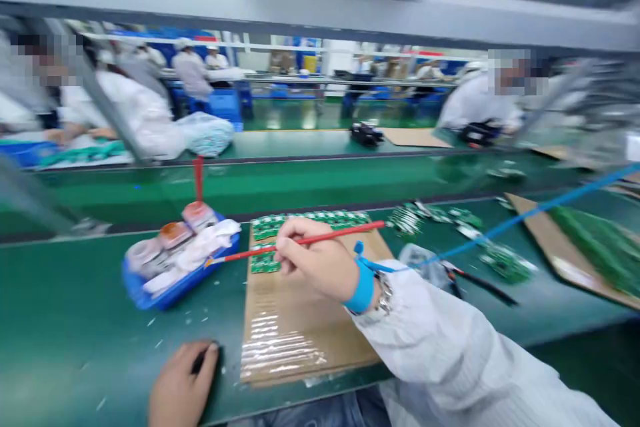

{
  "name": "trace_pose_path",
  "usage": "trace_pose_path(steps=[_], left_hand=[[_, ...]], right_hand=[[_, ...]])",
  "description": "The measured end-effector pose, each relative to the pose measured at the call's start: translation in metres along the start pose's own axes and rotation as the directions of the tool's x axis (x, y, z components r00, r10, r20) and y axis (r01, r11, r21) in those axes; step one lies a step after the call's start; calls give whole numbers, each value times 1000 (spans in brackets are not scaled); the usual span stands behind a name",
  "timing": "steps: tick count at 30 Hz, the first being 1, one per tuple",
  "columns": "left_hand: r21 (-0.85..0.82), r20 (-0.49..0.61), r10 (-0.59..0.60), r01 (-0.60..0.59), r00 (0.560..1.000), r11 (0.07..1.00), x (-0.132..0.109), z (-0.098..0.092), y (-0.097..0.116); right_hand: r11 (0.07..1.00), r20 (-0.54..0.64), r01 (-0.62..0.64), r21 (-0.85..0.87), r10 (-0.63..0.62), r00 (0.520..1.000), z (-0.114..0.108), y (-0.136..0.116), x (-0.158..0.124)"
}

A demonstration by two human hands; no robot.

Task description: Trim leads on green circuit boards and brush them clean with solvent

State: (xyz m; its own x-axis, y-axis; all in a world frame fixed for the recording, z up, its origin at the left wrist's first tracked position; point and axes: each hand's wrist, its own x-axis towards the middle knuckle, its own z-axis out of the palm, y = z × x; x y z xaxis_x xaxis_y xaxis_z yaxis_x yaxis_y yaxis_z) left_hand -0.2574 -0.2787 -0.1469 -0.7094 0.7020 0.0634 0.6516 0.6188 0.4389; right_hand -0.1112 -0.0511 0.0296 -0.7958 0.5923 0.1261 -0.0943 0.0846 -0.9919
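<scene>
Brush (345, 231) with a slim red handle is clamped in the fingers of the right hand (317, 260), above green circuit boards (265, 261) lined up on a cardboard sheet (285, 307). Its tip points left, by a blue tray (181, 292) holding small jars (144, 257) and a white cloth (193, 257). The left hand (176, 387) rests on the green tabletop (60, 320), fingers curled; whether they grip anything cannot be told. Pliers (487, 287) lie to the right.
</scene>
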Motion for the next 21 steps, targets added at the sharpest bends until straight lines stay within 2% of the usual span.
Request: trace_pose_path(steps=[3,5,7,9,13,21], left_hand=[[69,-131,-138,148,982,987,-14,3,10],[105,-182,-195,216,964,971,-20,7,18],[128,-210,-226,256,951,958,-25,9,23],[141,-221,-237,271,946,952,-27,11,25],[149,-212,-228,262,950,954,-28,14,19],[161,-228,-204,243,952,957,-28,23,7]], right_hand=[[994,161,60,-94,-44,986,60,8,48],[967,192,170,-189,-134,972,93,16,70],[930,188,257,-262,-212,959,115,22,85],[913,165,281,-297,-241,956,126,27,97],[892,142,291,-346,-257,956,131,33,112],[859,241,305,-410,-221,945,157,53,127]])
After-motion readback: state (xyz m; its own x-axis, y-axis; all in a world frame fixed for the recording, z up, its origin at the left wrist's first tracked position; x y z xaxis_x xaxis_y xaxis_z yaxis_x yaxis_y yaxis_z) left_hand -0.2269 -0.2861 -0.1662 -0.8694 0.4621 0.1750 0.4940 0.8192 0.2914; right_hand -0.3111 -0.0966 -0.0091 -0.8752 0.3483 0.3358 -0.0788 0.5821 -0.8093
